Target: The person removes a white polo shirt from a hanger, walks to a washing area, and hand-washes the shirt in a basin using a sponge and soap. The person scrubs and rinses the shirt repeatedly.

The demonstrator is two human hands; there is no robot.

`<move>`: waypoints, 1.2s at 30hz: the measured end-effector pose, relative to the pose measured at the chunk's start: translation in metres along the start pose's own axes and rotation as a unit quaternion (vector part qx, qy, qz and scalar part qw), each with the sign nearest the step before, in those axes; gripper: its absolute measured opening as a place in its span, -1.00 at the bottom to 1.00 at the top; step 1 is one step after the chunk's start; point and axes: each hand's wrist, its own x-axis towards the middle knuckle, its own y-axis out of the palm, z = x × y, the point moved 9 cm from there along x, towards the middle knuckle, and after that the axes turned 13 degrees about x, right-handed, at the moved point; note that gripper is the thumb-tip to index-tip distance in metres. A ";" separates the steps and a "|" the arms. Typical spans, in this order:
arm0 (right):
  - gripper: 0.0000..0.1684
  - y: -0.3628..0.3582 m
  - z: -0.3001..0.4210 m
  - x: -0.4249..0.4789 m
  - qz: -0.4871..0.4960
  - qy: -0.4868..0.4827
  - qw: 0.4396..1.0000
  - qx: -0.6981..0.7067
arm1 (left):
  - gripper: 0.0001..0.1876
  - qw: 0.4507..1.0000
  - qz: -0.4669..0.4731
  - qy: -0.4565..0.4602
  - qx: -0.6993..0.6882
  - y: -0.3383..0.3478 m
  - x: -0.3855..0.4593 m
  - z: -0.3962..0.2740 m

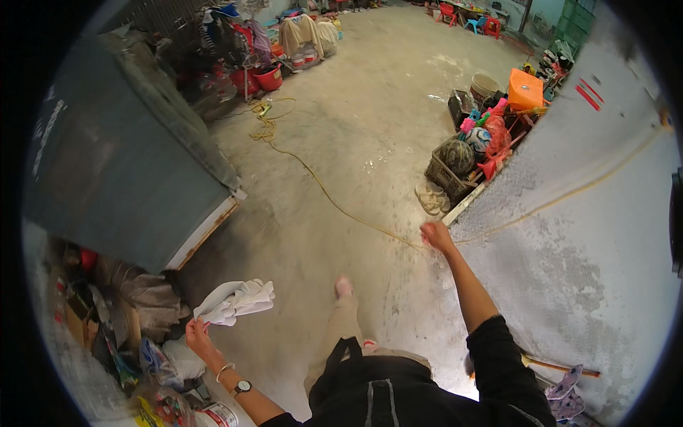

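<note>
A white, scallop-edged cloth point(237, 300) is pinched between the thumb and fingers of my left hand point(199, 337). The cloth stretches out to the right, above the concrete floor. A bangle and a wristwatch point(243, 386) circle my left wrist. My right hand point(437, 236) is raised ahead of me, its fingers curled; whether anything is inside them I cannot tell. Behind that hand a yellow cable point(347, 213) runs over the floor. Beige slippers point(431, 198) lie just beyond it. My foot point(344, 286) is on the floor in front of me.
A grey door panel point(122, 155) stands at the left, with bags and boxes point(128, 325) below it. On the right, a plastic crate point(445, 172), balls and toys line the pale wall point(555, 277). Red buckets point(269, 78) and small chairs point(491, 26) stand farther back.
</note>
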 end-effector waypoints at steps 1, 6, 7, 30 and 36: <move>-0.60 0.008 0.023 0.031 -0.009 0.024 0.993 0.115 | -0.88 1.000 0.002 -0.005 0.014 0.027 0.017 -0.004; -0.62 -0.030 -0.090 0.094 0.057 0.107 0.977 -0.176 | -0.90 0.999 0.049 -0.012 0.003 0.187 0.123 -0.009; -0.57 -0.080 -0.121 0.064 -0.021 -0.035 0.907 -0.420 | -0.90 0.996 0.084 -0.024 0.009 0.245 0.121 -0.007; -0.62 -0.145 -0.037 0.713 -0.124 0.134 0.983 -0.004 | -0.94 0.987 0.155 0.015 -0.045 0.787 0.379 -0.306; -0.66 -0.100 0.073 0.935 -0.015 0.070 0.997 0.042 | -0.89 0.987 0.146 0.007 -0.064 0.922 0.443 -0.303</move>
